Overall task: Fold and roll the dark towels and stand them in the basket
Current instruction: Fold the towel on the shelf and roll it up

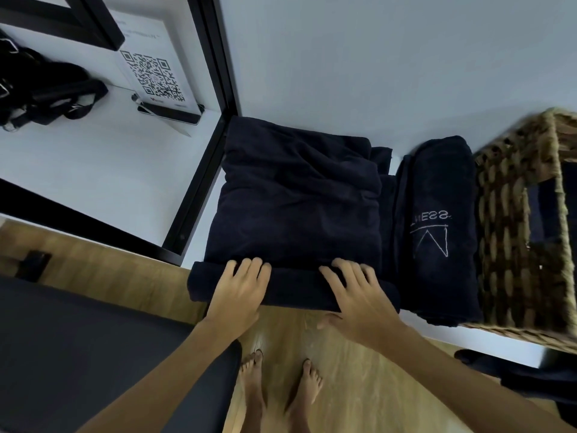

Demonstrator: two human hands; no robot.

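A dark folded towel [296, 195] lies flat on the white shelf [118, 170], its near edge turned up into a short roll at the shelf's front. My left hand [240, 289] and my right hand [359, 295] both rest on that roll, fingers spread and pointing away from me. To the right lies a rolled dark towel [437, 232] with white lettering, on its side against the wicker basket [505, 232]. Dark cloth shows inside the basket.
A black metal frame post [203, 179] borders the towel on the left. Behind it stand a QR-code sign [156, 79] and a black bag [43, 89]. A dark bench [93, 354] is at lower left. My bare feet stand on the wooden floor.
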